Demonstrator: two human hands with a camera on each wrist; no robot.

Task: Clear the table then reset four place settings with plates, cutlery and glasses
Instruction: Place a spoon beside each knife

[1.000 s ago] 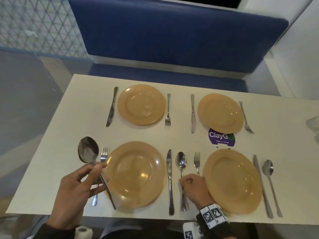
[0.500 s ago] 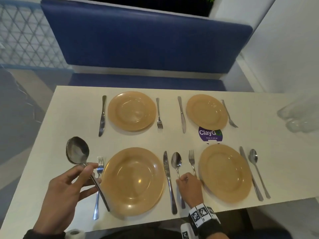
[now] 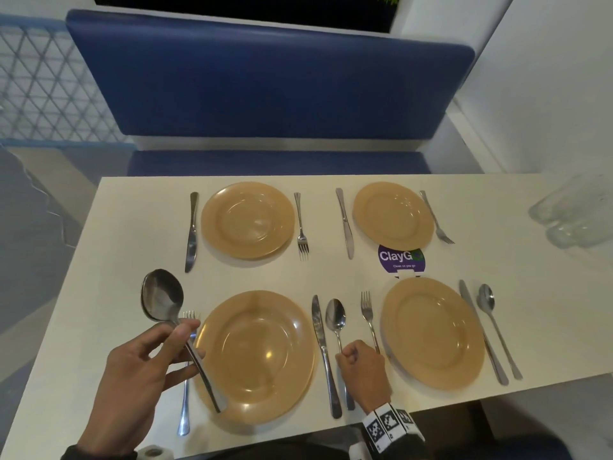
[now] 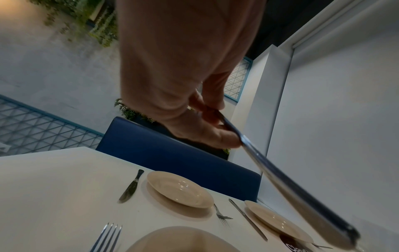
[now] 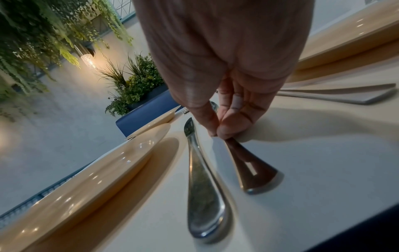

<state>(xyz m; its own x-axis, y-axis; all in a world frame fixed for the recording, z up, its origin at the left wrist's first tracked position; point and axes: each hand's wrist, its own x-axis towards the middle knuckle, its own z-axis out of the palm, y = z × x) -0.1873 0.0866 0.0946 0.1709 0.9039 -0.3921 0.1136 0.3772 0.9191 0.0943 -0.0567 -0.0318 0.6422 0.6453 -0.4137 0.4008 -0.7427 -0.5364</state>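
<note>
We are holding a large spoon [image 3: 162,298] in the left hand [image 3: 132,376], thumb and fingers curled round its handle, with the bowl raised above the table [image 3: 132,227] and the handle end slanting down over the near-left plate [image 3: 258,356]; the left wrist view is showing the thumb pressing the handle against the fingers. We are pinching the handle of a smaller spoon [image 3: 335,315] with the right hand [image 3: 363,371], thumb and forefinger closing on it where it is lying flat on the table. That spoon is lying between a knife [image 3: 323,353] on its left and a fork [image 3: 368,315] on its right. A second fork [image 3: 185,393] is lying left of the near-left plate, partly under the left hand. The near-right plate [image 3: 431,333] is sitting with a knife [image 3: 481,330] and a spoon [image 3: 497,330] just beside it on the right. Across the table, the far-left plate [image 3: 247,220] and far-right plate [image 3: 393,215] are each flanked by a knife on the left and a fork on the right. A purple sticker [image 3: 399,258] is showing between the two right-hand plates. Blurred glasses [image 3: 570,210] are standing at the table's right end.
</note>
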